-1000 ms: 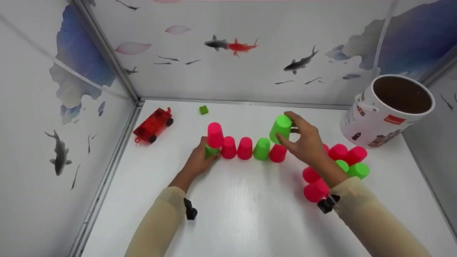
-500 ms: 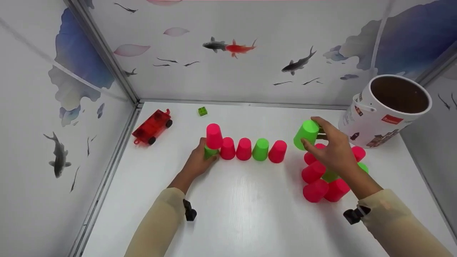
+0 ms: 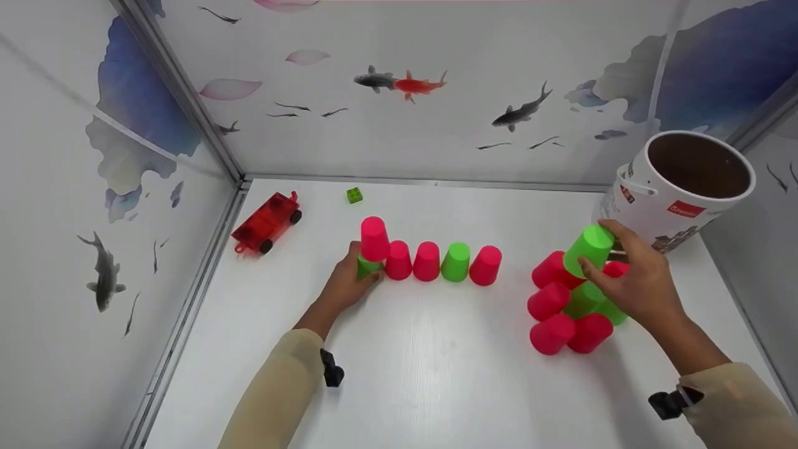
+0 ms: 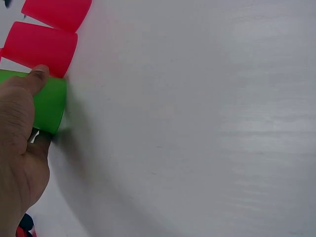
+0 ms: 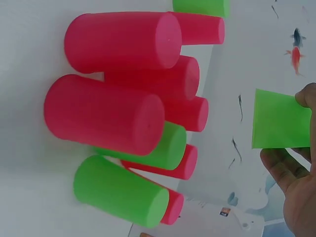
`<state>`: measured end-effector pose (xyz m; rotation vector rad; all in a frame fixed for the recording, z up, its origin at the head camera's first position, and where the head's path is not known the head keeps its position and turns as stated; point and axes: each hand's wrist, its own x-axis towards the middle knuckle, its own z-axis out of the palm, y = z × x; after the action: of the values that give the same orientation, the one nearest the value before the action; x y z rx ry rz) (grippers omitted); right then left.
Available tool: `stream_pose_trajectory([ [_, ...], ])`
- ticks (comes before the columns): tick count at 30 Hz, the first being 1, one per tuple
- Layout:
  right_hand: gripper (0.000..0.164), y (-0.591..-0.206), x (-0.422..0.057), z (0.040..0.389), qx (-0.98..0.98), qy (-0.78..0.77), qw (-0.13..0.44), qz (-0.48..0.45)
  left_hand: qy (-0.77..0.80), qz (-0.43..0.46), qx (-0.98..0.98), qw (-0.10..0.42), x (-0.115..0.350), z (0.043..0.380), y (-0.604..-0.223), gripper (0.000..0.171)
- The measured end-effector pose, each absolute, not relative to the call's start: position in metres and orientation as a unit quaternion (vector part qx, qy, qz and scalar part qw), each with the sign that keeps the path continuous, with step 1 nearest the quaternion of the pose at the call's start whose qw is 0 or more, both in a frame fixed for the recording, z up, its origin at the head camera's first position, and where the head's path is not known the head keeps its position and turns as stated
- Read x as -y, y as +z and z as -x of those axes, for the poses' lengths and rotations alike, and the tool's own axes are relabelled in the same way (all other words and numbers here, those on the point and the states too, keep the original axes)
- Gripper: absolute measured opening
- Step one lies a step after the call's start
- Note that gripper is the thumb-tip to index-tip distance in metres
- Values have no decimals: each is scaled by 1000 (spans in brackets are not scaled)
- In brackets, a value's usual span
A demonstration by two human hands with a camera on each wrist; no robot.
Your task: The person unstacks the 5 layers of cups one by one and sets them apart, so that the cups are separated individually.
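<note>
By the left hand point(image 3: 350, 277), a green cup point(image 3: 368, 267) was held at the left end of a row on the white tabletop point(image 3: 411, 374); it was gripped between a curled thumb and fingers, on opposite sides of its wall. Above that cup a pink cup point(image 3: 374, 238) was seen stacked, mouth down; whether its rim was also borne by the neighbouring cup could not be told. The row was continued to the right, close side by side, by two pink cups point(image 3: 427, 261), a green inverted cup point(image 3: 456, 262) and a pink end cup point(image 3: 485, 265), all stood mouth down.

By the right hand point(image 3: 642, 287), a second green cup point(image 3: 588, 251) was pinched between thumb and fingers and held in the air, slightly tilted, mouth down. In the right wrist view it was shown apart from the cluster of pink and green cups point(image 3: 548, 301), which were stood inverted and closely grouped.

Behind the cluster, a white printed bucket point(image 3: 648, 209) was placed near the right rear corner. At the left rear, a red toy wagon point(image 3: 267, 223) was seen, and a small green toy brick point(image 3: 354, 195) was set near the back wall point(image 3: 411, 143), on which fish were printed.
</note>
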<state>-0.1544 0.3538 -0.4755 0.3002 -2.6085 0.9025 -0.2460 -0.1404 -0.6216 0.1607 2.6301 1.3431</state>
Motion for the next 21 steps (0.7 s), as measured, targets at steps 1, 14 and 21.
stream_pose_trajectory([
  [1, 80, -477, -358, 152, 925, 316, 184, -103, 451, -54, -886, 93, 140, 246, -621, 69],
  [14, 81, -500, -410, 119, 942, 300, 145, -38, 451, -44, -886, 99, 140, 245, -619, 73],
  [21, 83, -515, -424, 103, 947, 287, 142, -24, 447, -52, -888, 91, 140, 245, -619, 71],
])
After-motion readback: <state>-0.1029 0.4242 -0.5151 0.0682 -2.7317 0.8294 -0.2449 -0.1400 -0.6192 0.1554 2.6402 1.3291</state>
